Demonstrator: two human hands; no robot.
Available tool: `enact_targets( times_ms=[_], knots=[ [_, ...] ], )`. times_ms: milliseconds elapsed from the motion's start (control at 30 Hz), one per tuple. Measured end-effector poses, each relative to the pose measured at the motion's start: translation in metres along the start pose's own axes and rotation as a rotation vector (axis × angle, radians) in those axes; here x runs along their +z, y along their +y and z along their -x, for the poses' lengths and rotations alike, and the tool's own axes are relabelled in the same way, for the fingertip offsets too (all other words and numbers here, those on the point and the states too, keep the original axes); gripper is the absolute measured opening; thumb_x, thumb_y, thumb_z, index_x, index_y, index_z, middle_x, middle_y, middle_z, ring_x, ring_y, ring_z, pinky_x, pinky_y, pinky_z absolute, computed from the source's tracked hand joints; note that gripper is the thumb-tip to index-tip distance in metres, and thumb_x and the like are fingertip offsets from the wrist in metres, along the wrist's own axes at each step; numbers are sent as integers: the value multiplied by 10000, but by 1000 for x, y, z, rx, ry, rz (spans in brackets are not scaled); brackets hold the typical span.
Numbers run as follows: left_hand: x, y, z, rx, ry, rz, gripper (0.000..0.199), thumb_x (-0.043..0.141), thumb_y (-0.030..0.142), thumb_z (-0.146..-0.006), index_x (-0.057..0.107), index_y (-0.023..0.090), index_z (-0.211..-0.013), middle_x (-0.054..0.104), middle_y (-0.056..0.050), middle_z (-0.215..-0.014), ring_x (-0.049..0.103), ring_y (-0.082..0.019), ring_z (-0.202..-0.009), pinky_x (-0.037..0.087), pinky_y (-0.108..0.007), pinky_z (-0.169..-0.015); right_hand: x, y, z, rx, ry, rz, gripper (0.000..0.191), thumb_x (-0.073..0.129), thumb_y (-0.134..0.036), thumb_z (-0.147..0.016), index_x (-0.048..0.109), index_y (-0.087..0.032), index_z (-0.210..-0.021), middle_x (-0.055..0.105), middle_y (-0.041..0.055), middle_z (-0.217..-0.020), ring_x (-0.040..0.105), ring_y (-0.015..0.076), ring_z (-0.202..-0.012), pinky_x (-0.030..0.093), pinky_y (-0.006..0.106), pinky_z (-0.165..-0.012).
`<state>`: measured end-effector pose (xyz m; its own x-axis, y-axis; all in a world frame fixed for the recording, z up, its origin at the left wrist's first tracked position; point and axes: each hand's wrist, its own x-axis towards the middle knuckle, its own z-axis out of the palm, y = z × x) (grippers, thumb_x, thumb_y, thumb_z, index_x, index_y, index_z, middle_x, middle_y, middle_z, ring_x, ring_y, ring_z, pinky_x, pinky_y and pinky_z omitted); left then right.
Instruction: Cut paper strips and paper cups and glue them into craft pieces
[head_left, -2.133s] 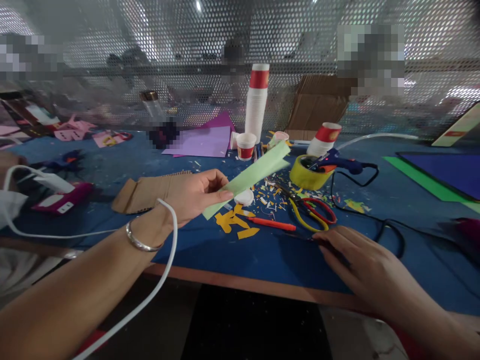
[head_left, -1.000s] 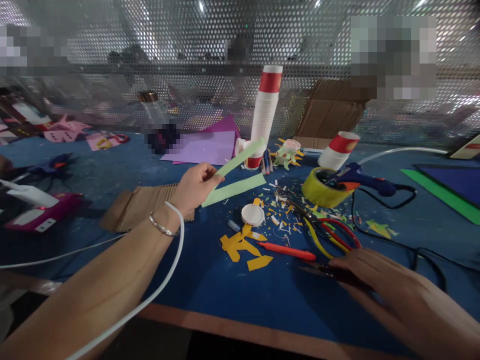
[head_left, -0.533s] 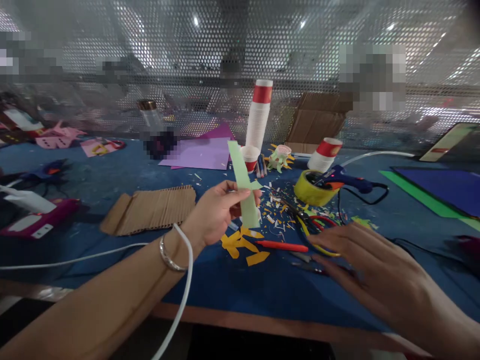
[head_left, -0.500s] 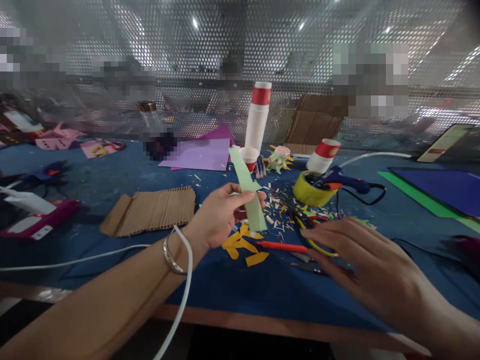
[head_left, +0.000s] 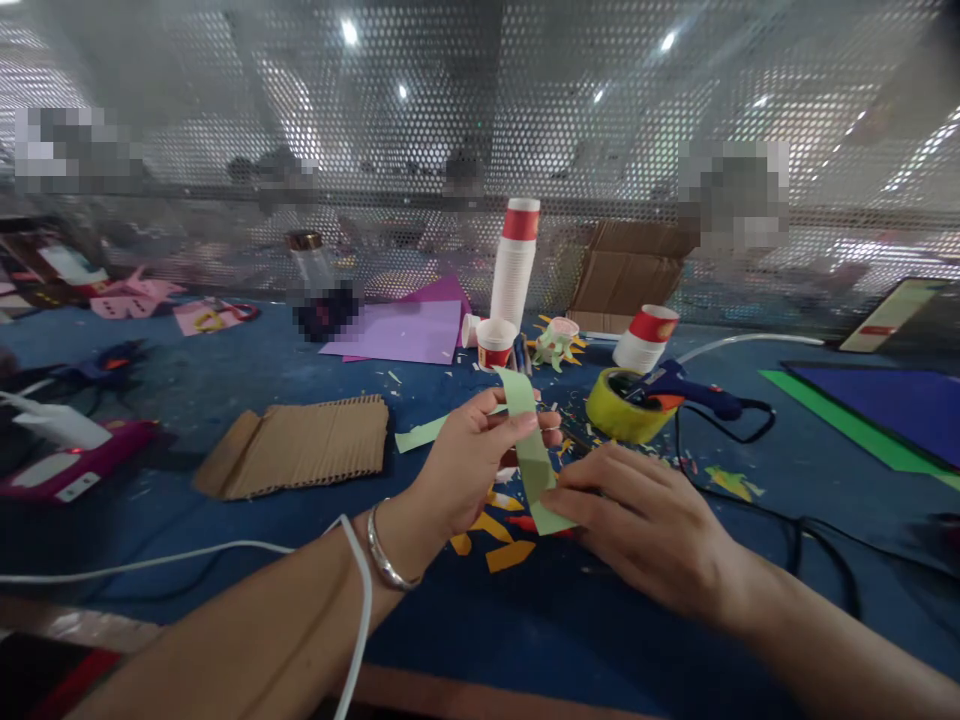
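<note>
My left hand (head_left: pixel 480 455) pinches a light green paper strip (head_left: pixel 534 462) between thumb and fingers, above the middle of the blue table. Another light green strip (head_left: pixel 421 432) sticks out to the left, behind my left fingers. At the lower end of the held strip, my right hand (head_left: pixel 652 520) has its thumb and fingers closed on the paper. Below the strip lie orange paper pieces (head_left: pixel 510 556), and a red pen (head_left: pixel 523 522) shows in part. My right hand hides most of the scissors and the area under it.
Corrugated cardboard (head_left: pixel 315 445) lies left. Behind are stacked paper cups (head_left: pixel 514 265), purple paper (head_left: pixel 405 330) and a decorated cup (head_left: pixel 559 342). Yellow tape (head_left: pixel 626 405) with a blue glue gun (head_left: pixel 686 388) sits right. A white cable (head_left: pixel 360 580) crosses my left forearm.
My right hand has moved left from beside the scissors to the green strip and closed on its lower end. The strip is now bent. The view has tilted slightly upward.
</note>
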<state>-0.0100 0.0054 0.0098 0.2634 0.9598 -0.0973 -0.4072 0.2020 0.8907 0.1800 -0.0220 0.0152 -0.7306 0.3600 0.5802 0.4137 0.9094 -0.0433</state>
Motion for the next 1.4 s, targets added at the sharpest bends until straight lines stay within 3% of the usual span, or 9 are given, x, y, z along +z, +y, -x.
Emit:
enact_targets(
  times_ms=[133,367,533,633,767,933,1033,1200,1400],
  knots=[
    [-9,3,-4,57,42,-183,230,651,237,-865,628,193,-1089,749,-73,-979,705,-175,-834,543,-295,-713,5,3,-1,111,72,-148,241,493,-86,-929,682,-194,-1032,679,74,-956,636,179,-838,548,323,-729],
    [-4,-11,3,17,-280,-450,105,614,197,-819,669,208,-907,720,-23,-883,661,-142,-724,540,-284,-709,6,20,3,451,248,-244,106,614,-177,-910,707,-227,-912,632,91,-1095,635,224,-1036,563,385,-845],
    [5,-15,12,-146,-318,-505,165,545,171,-826,644,218,-949,731,-32,-855,717,-164,-734,543,-278,-665,5,28,7,627,251,-449,89,631,-260,-904,693,-205,-869,648,103,-1190,641,237,-1091,582,353,-803],
    [7,-15,15,-230,-336,-504,138,551,199,-849,629,200,-962,750,-74,-907,735,-173,-715,539,-271,-631,5,27,7,668,252,-590,124,642,-306,-893,675,-193,-856,693,68,-1007,681,185,-870,580,301,-723],
    [6,-16,17,-286,-374,-460,183,521,270,-883,657,180,-964,752,-104,-900,731,-183,-687,541,-275,-600,7,23,7,731,252,-708,122,650,-316,-877,651,-194,-864,662,-8,-725,622,129,-624,527,233,-572],
    [8,-15,18,-167,-325,-474,271,523,359,-901,674,158,-800,712,-88,-821,678,-175,-725,539,-281,-656,8,21,6,758,309,-729,111,682,-297,-843,641,-194,-845,637,-23,-685,584,110,-589,488,217,-548],
    [10,-16,19,-68,-269,-497,301,606,442,-880,669,149,-855,680,-55,-812,629,-155,-730,512,-268,-671,9,21,6,759,323,-745,132,704,-298,-830,639,-190,-866,639,-14,-719,580,111,-617,486,221,-569],
    [10,-20,18,-45,-283,-508,313,735,419,-786,675,145,-924,684,-53,-868,619,-157,-762,500,-294,-733,12,20,6,747,336,-830,216,695,-260,-848,580,-194,-1018,657,-4,-770,606,117,-676,492,222,-591],
    [13,-15,21,-46,-233,-476,452,578,603,-860,594,166,-747,575,-5,-673,556,-127,-618,492,-289,-646,11,19,7,746,312,-848,311,691,-276,-863,540,-202,-1125,680,-9,-761,611,117,-659,474,227,-573]
  ],
)
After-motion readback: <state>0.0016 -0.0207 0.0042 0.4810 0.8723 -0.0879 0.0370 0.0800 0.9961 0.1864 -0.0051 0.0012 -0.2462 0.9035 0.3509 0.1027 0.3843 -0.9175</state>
